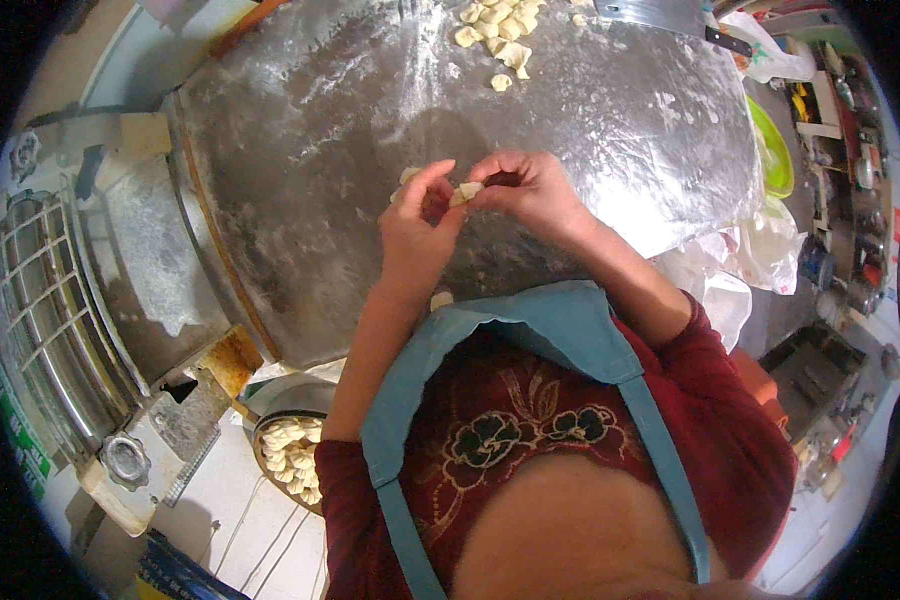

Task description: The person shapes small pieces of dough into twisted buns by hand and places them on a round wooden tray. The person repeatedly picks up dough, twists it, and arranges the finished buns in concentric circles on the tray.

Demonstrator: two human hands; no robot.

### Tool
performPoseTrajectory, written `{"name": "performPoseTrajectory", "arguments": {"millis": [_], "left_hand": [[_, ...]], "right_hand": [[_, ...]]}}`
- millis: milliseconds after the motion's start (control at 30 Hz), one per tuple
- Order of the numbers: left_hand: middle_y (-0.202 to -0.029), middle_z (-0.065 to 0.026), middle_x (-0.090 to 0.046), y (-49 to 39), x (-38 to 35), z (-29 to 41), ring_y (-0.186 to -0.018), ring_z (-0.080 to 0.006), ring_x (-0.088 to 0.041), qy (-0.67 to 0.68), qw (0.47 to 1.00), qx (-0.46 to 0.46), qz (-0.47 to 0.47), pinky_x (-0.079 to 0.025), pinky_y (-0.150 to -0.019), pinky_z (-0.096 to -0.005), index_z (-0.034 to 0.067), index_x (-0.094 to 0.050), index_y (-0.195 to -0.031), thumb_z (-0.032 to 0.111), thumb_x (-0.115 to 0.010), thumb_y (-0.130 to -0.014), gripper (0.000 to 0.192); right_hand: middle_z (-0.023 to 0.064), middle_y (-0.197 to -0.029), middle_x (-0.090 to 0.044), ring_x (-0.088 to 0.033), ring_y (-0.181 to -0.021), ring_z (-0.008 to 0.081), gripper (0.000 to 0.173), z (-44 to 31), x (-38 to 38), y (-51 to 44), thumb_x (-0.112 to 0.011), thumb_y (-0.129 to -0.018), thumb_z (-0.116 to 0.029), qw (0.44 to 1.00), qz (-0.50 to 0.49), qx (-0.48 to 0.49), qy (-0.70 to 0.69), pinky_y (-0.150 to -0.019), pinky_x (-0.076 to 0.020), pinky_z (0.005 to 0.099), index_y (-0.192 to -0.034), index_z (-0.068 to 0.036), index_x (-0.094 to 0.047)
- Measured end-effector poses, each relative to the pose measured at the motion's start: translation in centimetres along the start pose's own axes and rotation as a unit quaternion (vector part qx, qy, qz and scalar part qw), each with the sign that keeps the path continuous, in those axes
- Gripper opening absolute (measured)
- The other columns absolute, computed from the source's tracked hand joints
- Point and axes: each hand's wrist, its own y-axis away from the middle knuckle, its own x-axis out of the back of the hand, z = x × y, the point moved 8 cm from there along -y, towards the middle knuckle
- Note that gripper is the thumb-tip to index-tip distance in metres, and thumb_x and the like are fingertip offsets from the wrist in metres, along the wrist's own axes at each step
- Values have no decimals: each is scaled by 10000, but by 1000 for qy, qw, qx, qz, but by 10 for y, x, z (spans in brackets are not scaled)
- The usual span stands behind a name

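A small piece of pale dough (465,193) is held between my two hands above the floured metal worktop (307,225). My right hand (536,193) pinches its right side with thumb and index finger. The thumb of my left hand (422,229) meets it from the left, the index finger raised and curved over. Other bits of dough (409,175) lie behind my left hand and are partly covered by it. One more dough piece (441,301) rests at the near edge, by the apron (525,307).
Flattened dough pieces (499,19) are heaped at the far side, with a cleaver (652,11) to their right. A round container of shaped dough (292,457) stands below at left. A roller machine (52,300) flanks the worktop. Plastic bags (765,247) and a green basin (776,150) are at right.
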Motion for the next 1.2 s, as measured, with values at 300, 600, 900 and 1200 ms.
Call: {"name": "performPoseTrajectory", "arguments": {"millis": [300,600,900,1200], "left_hand": [[-735,-46,-618,7,-7,-31,-635,-104,-560,190,959,209,13,-447,-592,-235,-15,-644,-983,64,-632,-854,152],[-798,-69,-654,-41,-17,-53,-708,-173,-621,-5,1000,18,-11,-493,-678,-298,20,-662,-944,57,-659,-790,159],[-839,-63,-611,-41,6,-25,-832,-242,-585,-216,955,-198,51,-484,-722,-366,101,-662,-931,31,-705,-697,248],[-772,-61,-633,106,54,-75,-703,-135,-588,-222,920,286,-148,-473,-635,-288,47,-576,-861,155,-711,-786,189]], "right_hand": [[94,-967,-647,-610,-793,158,154,34,14,6,-492,-898,12,943,76,-18,-324,-697,-491,270,-1033,-8,-564],[47,-864,-624,-574,-802,118,135,29,33,-14,-652,-800,-39,992,126,20,22,-725,-456,263,-925,-12,-610],[79,-917,-612,-615,-834,265,181,3,48,-3,-700,-746,-66,897,292,143,301,-713,-505,350,-914,-57,-632],[95,-1026,-586,-612,-924,319,306,24,-41,7,-676,-755,-44,902,59,164,396,-785,-522,362,-1047,-79,-591]]}}
